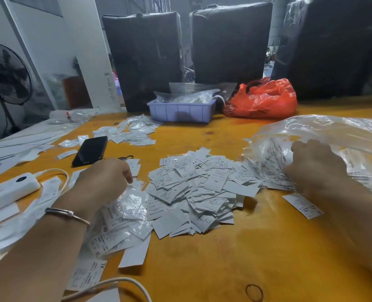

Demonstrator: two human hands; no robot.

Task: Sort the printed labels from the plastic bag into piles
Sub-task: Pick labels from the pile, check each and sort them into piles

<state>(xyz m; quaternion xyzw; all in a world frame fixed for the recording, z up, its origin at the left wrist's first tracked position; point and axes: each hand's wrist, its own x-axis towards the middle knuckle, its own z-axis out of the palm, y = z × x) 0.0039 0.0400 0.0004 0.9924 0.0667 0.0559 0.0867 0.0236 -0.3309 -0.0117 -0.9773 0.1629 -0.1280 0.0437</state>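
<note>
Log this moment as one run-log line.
stage: sorting underway | left hand: on small clear bag | right hand: on big plastic bag | label heap: mid-table

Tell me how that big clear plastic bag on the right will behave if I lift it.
The clear plastic bag looks thin and crinkled, so it will probably sag. Labels show at its mouth, where the right hand rests; they may slide out.
</note>
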